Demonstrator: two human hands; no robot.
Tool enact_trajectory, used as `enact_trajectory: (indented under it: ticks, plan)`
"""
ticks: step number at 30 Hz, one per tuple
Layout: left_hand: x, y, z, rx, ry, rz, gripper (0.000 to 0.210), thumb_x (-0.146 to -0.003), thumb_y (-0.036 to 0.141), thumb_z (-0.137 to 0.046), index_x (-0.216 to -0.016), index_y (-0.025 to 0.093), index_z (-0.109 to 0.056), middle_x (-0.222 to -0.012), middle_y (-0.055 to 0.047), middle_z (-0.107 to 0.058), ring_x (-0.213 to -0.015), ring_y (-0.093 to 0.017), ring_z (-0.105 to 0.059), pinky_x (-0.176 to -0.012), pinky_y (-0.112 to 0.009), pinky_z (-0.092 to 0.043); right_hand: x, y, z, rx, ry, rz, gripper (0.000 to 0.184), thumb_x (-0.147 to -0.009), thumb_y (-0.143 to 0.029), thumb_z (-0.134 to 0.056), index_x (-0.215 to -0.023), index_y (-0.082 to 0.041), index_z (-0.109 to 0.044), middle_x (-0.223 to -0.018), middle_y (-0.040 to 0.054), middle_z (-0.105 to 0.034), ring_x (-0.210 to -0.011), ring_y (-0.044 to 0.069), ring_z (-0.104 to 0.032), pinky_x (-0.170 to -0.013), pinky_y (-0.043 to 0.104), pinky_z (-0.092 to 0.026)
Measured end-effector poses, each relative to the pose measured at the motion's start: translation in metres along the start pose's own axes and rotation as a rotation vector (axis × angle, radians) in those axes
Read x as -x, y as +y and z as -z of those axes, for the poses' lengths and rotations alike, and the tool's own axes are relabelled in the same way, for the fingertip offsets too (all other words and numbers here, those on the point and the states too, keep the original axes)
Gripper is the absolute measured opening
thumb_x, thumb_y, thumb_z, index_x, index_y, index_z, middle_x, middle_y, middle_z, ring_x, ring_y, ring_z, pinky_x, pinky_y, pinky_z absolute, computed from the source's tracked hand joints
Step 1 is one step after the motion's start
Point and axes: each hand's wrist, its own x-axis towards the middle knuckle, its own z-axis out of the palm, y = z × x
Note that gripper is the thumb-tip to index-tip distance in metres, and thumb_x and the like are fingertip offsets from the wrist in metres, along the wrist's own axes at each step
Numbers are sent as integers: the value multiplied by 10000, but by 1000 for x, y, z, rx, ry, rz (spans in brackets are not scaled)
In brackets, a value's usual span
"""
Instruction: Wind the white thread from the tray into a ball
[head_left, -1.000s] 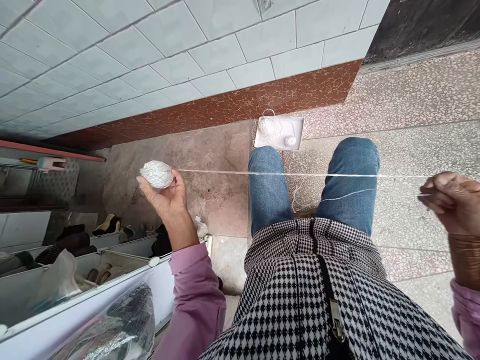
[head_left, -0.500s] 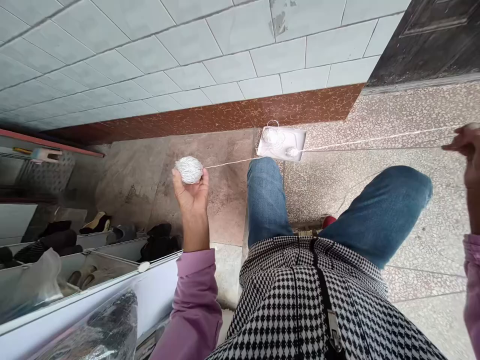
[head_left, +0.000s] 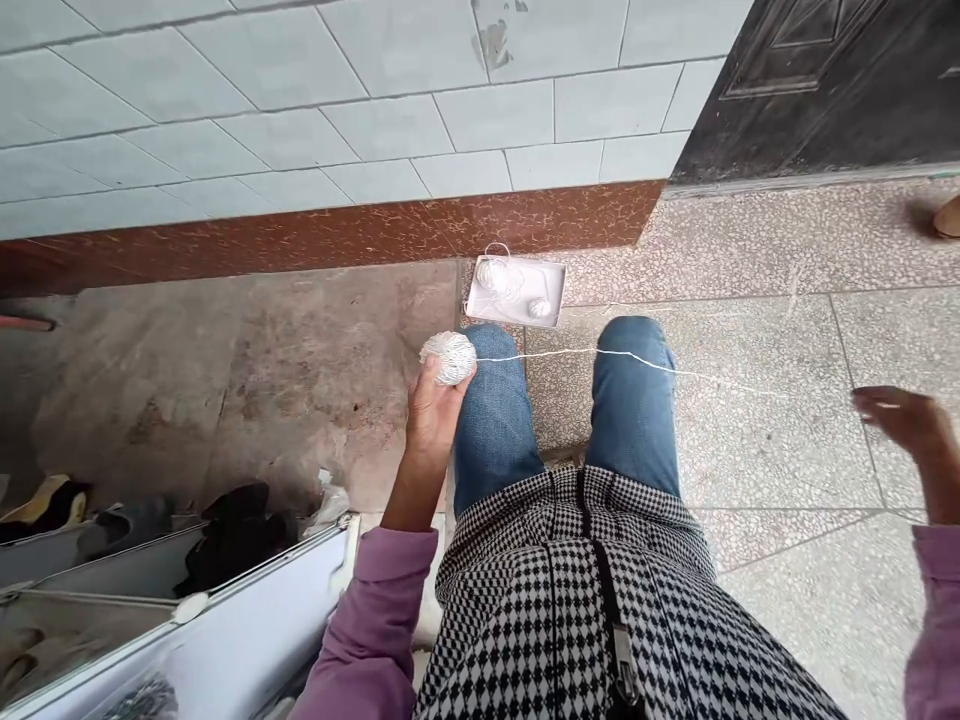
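Observation:
My left hand [head_left: 437, 405] is closed around a ball of white yarn [head_left: 450, 357], held up by my left knee. From the ball a strand of yarn [head_left: 559, 353] runs right across both knees, fading into blur close to my right hand [head_left: 907, 425]. Out at the right, that hand has its fingers pinched together, with a bit of white showing at them. Beyond my knees, a shallow white tray [head_left: 553, 290] on the floor holds a loose heap of white yarn [head_left: 499, 278] and a small yarn ball [head_left: 539, 308].
A tiled wall [head_left: 390, 130] with a brown base strip [head_left: 375, 228] rises ahead. The dark door [head_left: 825, 90] is at upper right. To my left stands an open white rack [head_left: 270, 600] with dark shoes [head_left: 240, 530] in it. Part of a brown object [head_left: 949, 217] shows at the right edge.
My left hand and the yarn ball now appear over my left knee, farther right. My right hand is lower. The knees have come together, and the strand now crosses over both.

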Motion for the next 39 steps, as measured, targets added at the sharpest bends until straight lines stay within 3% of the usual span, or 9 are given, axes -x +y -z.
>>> enact_trajectory:
  ticks: [3,8,13,17,21,25,32,36,39]
  plan:
    - [3,-8,-2,-101,-56,-25,521,-730,543,-960,-1113,232,-792,-1380,-132,-757,-1459,-369,-602,-1104,-452,-622,14,7,-41,286,-50,-229,328,-794,-74,-858,-552,-210,-685,-584,67,-671,-461,148,-463,-587,385,-405]
    - [0,-10,-2,-150,-69,-44,506,-742,540,-954,-1119,242,-798,-1378,-124,-759,-1452,-362,-611,-1102,-452,-626,59,-38,-105,-159,-11,240,121,-937,-199,-722,-1016,-182,-813,-1150,165,-803,-743,197,-714,-683,341,-560]
    - [1,-13,-6,-108,-56,-28,481,-731,517,-960,-1094,237,-813,-1369,-119,-769,-1427,-349,-631,-1033,-389,-652,103,-105,-158,-363,-76,638,362,-1021,-522,-674,-1169,-220,-806,-1145,123,-778,-934,240,-740,-748,359,-623]
    - [3,-13,-6,-72,-25,-19,449,-736,487,-964,-1076,237,-812,-1374,-115,-768,-1416,-334,-638,-972,-339,-665,101,-129,-190,-276,-38,671,420,-1025,-564,-633,-1105,-200,-828,-1029,129,-769,-922,265,-710,-863,438,-600]
    - [0,-7,-3,12,36,8,311,-835,458,-904,-1034,247,-791,-1323,-88,-788,-1381,-290,-665,-977,-338,-662,89,-119,-186,-505,-206,558,451,-977,-604,-686,-772,-214,-781,-807,78,-746,-774,223,-688,-768,378,-571]
    - [-2,-1,-9,97,98,45,223,-952,447,-805,-1042,245,-778,-1300,-70,-798,-1303,-224,-712,-985,-323,-655,89,-82,-155,-615,-406,378,459,-882,-643,-789,-758,-201,-787,-581,10,-613,-530,149,-520,-520,296,-415]
    - [21,-6,-29,23,-76,12,341,-834,458,-910,-1039,206,-806,-1274,-108,-807,-1317,-265,-703,-1002,-334,-647,90,-24,-136,-254,-220,325,409,-909,-583,-683,-816,-199,-790,-694,59,-731,-513,165,-564,-549,324,-473]
    - [38,-20,-38,-34,-180,87,489,-698,488,-995,-1059,207,-822,-1242,-119,-807,-1303,-325,-705,-1059,-419,-620,105,-60,-133,-83,-70,498,306,-975,-388,-618,-1114,-200,-816,-1170,138,-804,-773,233,-742,-729,389,-599]
    - [51,-30,-45,-51,-257,159,550,-667,497,-1012,-1103,211,-839,-1245,-115,-805,-1235,-305,-731,-1073,-407,-602,135,-119,-144,-293,-63,605,342,-1061,-371,-561,-1296,-215,-755,-1319,134,-761,-1069,266,-764,-854,401,-643]
